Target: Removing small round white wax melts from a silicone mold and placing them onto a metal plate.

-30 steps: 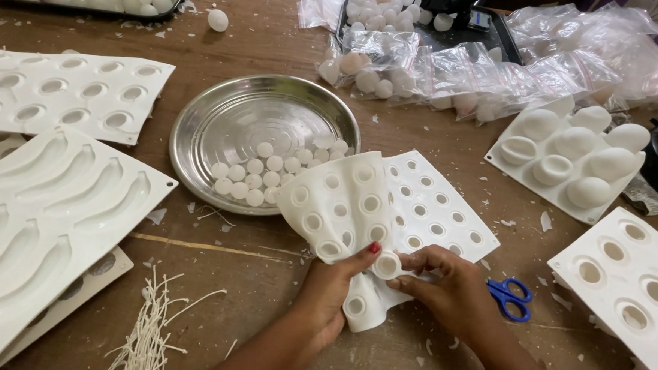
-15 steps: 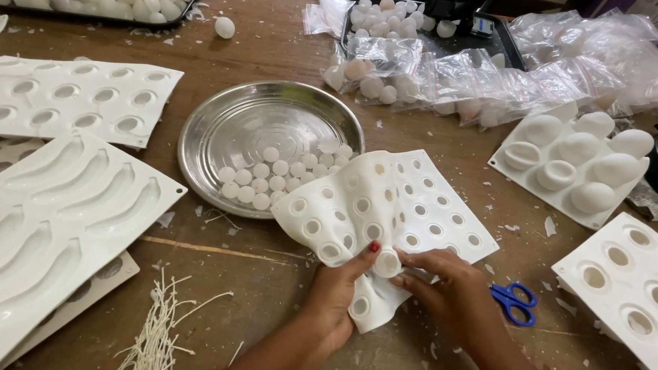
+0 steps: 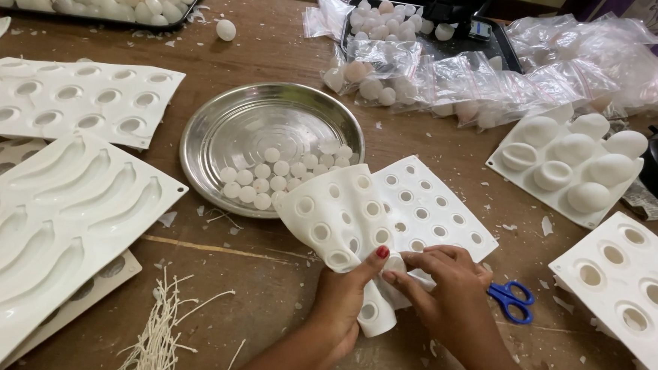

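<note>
Brown wood makes up the worktop (image 3: pixel 276 47), and it is dusty with little white crumbs. I see both hands low in the middle, working on a soft white mold (image 3: pixel 388 210) full of small round holes. The mold lies just right of a round metal plate (image 3: pixel 272 122), and its near edge is bent up and curled over. My left hand (image 3: pixel 341 302) holds that curled part, with the thumb, its nail painted red, pressed on top, so its grip is pinching the mold. My right hand (image 3: pixel 451 285) sits just beside it, fingers pressed together on a small white ball (image 3: pixel 394 264) at the mold's edge. Many small white balls (image 3: pixel 273 176) lie in the plate, on the side near the mold. Blue scissors (image 3: pixel 512 300) lie on the wood just right of my right hand. A big white tray (image 3: pixel 49 223) with long curved dips lies at the left. Behind it is a flat tray (image 3: pixel 71 100) with oval holes. On the right sits an egg tray (image 3: pixel 570 164) with big round shapes, and a hole tray (image 3: pixel 631 291) lies near the corner. Clear bags (image 3: pixel 462 83) holding balls lie at the back. Thin white sticks (image 3: pixel 160 334) lie in a heap at the near edge.
</note>
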